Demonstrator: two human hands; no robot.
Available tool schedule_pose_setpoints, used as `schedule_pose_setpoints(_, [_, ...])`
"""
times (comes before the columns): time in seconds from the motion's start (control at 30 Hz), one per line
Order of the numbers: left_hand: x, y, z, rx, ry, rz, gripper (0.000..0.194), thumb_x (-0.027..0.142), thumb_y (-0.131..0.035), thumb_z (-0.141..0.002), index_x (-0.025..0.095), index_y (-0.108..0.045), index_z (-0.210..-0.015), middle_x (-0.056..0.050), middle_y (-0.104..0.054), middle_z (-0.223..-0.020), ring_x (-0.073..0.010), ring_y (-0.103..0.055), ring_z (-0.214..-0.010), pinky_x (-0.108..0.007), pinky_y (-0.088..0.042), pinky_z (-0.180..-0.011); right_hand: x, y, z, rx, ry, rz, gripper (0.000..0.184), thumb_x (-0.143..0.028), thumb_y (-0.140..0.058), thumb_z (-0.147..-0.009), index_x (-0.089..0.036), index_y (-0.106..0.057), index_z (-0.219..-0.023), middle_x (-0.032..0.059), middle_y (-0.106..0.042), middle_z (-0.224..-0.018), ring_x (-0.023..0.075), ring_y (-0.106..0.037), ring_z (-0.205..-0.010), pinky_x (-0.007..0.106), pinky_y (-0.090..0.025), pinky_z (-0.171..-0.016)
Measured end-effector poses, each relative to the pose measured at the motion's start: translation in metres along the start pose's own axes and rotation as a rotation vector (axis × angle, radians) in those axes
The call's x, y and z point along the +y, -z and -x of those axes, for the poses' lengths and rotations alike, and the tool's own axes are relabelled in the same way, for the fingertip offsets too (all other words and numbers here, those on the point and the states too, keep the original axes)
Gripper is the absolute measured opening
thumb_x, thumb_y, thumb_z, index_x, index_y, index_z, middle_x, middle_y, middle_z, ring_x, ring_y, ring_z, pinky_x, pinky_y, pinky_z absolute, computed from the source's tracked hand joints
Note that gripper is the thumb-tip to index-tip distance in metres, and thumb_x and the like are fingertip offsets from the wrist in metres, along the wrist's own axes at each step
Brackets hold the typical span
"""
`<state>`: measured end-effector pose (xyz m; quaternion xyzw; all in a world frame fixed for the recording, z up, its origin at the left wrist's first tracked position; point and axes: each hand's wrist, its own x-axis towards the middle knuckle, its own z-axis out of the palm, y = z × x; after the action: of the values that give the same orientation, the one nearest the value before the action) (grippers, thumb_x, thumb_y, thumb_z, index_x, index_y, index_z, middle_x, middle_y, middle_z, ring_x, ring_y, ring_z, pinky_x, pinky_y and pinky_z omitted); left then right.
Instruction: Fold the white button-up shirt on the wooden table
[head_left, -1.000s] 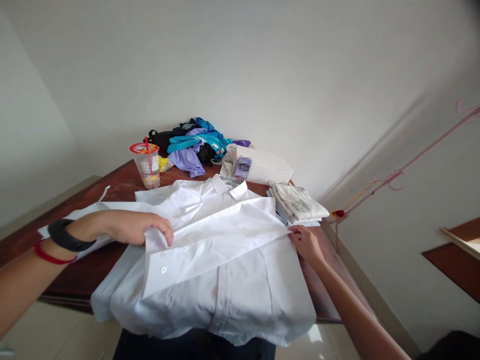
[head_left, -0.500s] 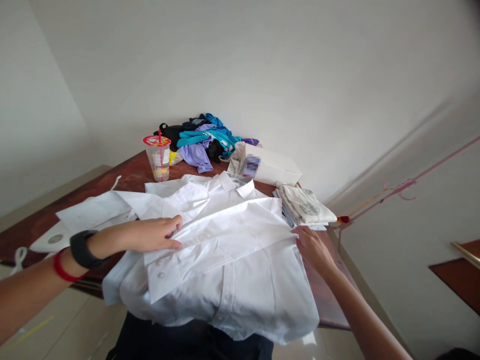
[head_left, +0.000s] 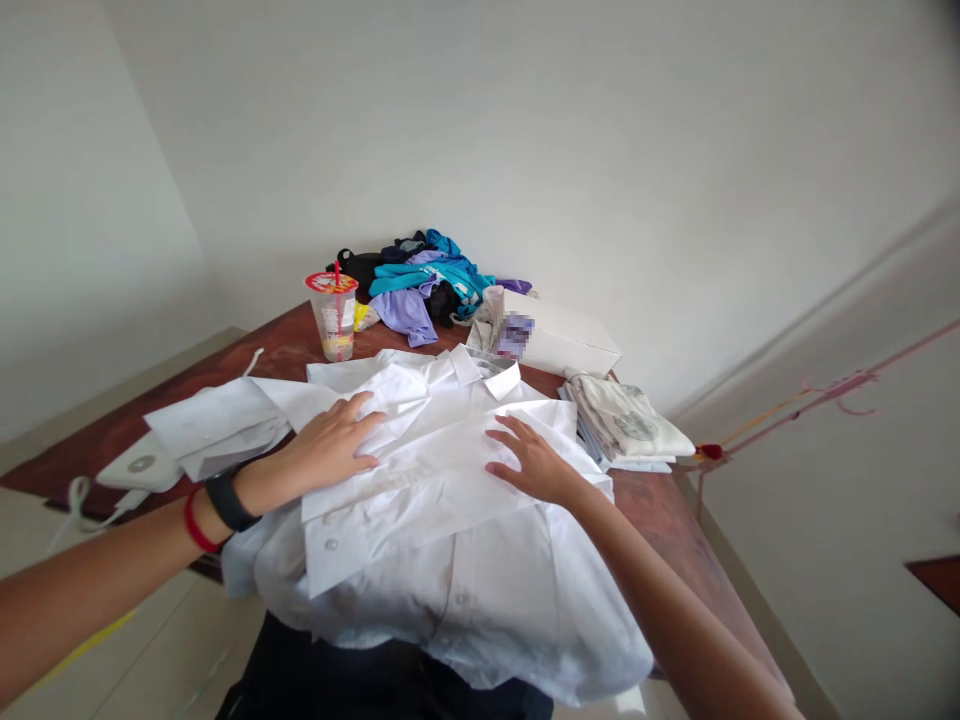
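A white button-up shirt [head_left: 450, 560] lies spread on the dark wooden table [head_left: 285, 345], its collar toward the far side and its hem hanging over the near edge. One sleeve is folded across the chest. My left hand [head_left: 330, 445], with a black band and red cord at the wrist, lies flat and open on the shirt's left chest. My right hand [head_left: 529, 462] rests flat and open on the folded sleeve, fingers spread.
A plastic cup with red lid and straw [head_left: 334, 315] stands behind the shirt. A heap of blue, purple and black clothes [head_left: 420, 280] fills the far corner beside a white box [head_left: 559, 345]. Folded garments [head_left: 626, 425] are stacked at right. A white device with cord [head_left: 139, 465] lies at left.
My left hand let go of the cuff and moved up onto the shirt's chest. My right hand moved from the shirt's right edge inward onto the folded sleeve. The view shifted slightly.
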<state>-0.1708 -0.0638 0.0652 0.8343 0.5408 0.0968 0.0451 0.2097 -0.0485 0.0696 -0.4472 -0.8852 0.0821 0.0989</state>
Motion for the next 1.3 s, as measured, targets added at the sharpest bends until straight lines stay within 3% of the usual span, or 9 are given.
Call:
schedule_pose_setpoints(0.1, [0.003,-0.004,-0.005,0.103,-0.062,-0.056,0.049,0.031,-0.065,-0.084,0.024,-0.064,-0.132,-0.014,-0.062,-0.138,-0.0376,-0.053,-0.135,-0.051,-0.040,-0.112,-0.023,-0.012,-0.020,-0.132,0.053,-0.057,0.075,-0.069,-0.057,-0.097,-0.023,-0.051,-0.155,0.0159,-0.032,-0.170,0.0389,-0.023,-0.159,0.061,-0.029,-0.125])
schedule_pose_setpoints(0.23, [-0.017,0.001,-0.022,0.154,-0.088,0.009,0.029,0.022,-0.051,-0.087,0.019,-0.070,-0.108,-0.012,-0.074,-0.108,-0.0310,-0.067,-0.107,-0.045,-0.046,-0.102,-0.068,-0.025,-0.031,-0.249,0.225,-0.148,0.087,-0.075,-0.061,-0.091,-0.026,-0.043,-0.160,0.0136,-0.023,-0.173,0.0388,-0.016,-0.160,0.061,-0.022,-0.127])
schedule_pose_setpoints(0.47, [-0.073,0.075,-0.043,0.347,0.226,0.157,0.029,0.038,-0.055,-0.081,0.023,-0.070,-0.101,-0.007,-0.072,-0.087,-0.0278,-0.066,-0.078,-0.037,-0.049,-0.079,-0.128,-0.039,-0.035,-0.301,0.431,-0.196,0.083,-0.067,-0.062,-0.095,-0.031,-0.032,-0.164,0.0088,-0.020,-0.175,0.0339,-0.012,-0.162,0.061,-0.014,-0.128])
schedule_pose_setpoints(0.7, [-0.134,0.118,-0.046,0.272,0.404,0.018,0.032,0.051,-0.059,-0.081,0.023,-0.069,-0.095,-0.006,-0.063,-0.085,-0.0362,-0.065,-0.098,-0.040,-0.052,-0.085,-0.135,-0.036,-0.040,-0.404,0.450,-0.184,0.087,-0.068,-0.066,-0.092,-0.040,-0.027,-0.165,0.0066,-0.009,-0.177,0.0354,-0.002,-0.162,0.066,-0.005,-0.127])
schedule_pose_setpoints(0.77, [-0.133,0.112,-0.043,0.307,0.441,-0.026,0.039,0.054,-0.060,-0.081,0.022,-0.069,-0.100,-0.007,-0.062,-0.089,-0.0376,-0.062,-0.106,-0.043,-0.052,-0.089,-0.134,-0.035,-0.041,-0.425,0.464,-0.178,0.089,-0.066,-0.069,-0.090,-0.041,-0.027,-0.165,0.0067,-0.005,-0.176,0.0360,0.000,-0.162,0.066,-0.002,-0.126])
schedule_pose_setpoints(0.87, [-0.094,0.086,-0.030,0.383,0.374,-0.042,0.040,0.049,-0.055,-0.088,0.021,-0.066,-0.114,-0.011,-0.066,-0.105,-0.0383,-0.059,-0.113,-0.046,-0.049,-0.097,-0.134,-0.036,-0.040,-0.422,0.460,-0.178,0.088,-0.062,-0.071,-0.090,-0.042,-0.029,-0.164,0.0061,-0.005,-0.176,0.0356,0.000,-0.162,0.064,-0.002,-0.127])
schedule_pose_setpoints(1.03, [-0.008,0.029,0.010,-0.125,0.409,0.032,0.042,0.060,-0.048,-0.094,0.021,-0.061,-0.102,-0.013,-0.073,-0.097,-0.0362,-0.071,-0.094,-0.041,-0.051,-0.077,-0.131,-0.039,-0.037,-0.360,0.444,-0.255,0.080,-0.061,-0.070,-0.092,-0.037,-0.038,-0.161,0.0055,-0.012,-0.176,0.0337,-0.006,-0.162,0.062,-0.003,-0.128])
schedule_pose_setpoints(1.1, [0.006,0.010,0.029,-0.184,0.463,0.040,0.051,0.069,-0.050,-0.090,0.022,-0.058,-0.106,-0.013,-0.073,-0.092,-0.0380,-0.073,-0.090,-0.039,-0.050,-0.071,-0.127,-0.038,-0.036,-0.318,0.430,-0.330,0.074,-0.061,-0.069,-0.093,-0.030,-0.047,-0.157,0.0070,-0.021,-0.174,0.0327,-0.017,-0.161,0.058,-0.009,-0.130])
schedule_pose_setpoints(1.3, [0.003,-0.010,0.059,0.028,0.361,0.374,0.038,0.044,-0.045,-0.093,0.024,-0.044,-0.125,0.000,-0.068,-0.079,-0.0259,-0.072,-0.074,-0.033,-0.050,-0.071,-0.107,-0.040,-0.040,-0.137,0.323,-0.523,0.047,-0.047,-0.063,-0.102,-0.018,-0.066,-0.139,0.0093,-0.046,-0.163,0.0260,-0.038,-0.154,0.038,-0.039,-0.124])
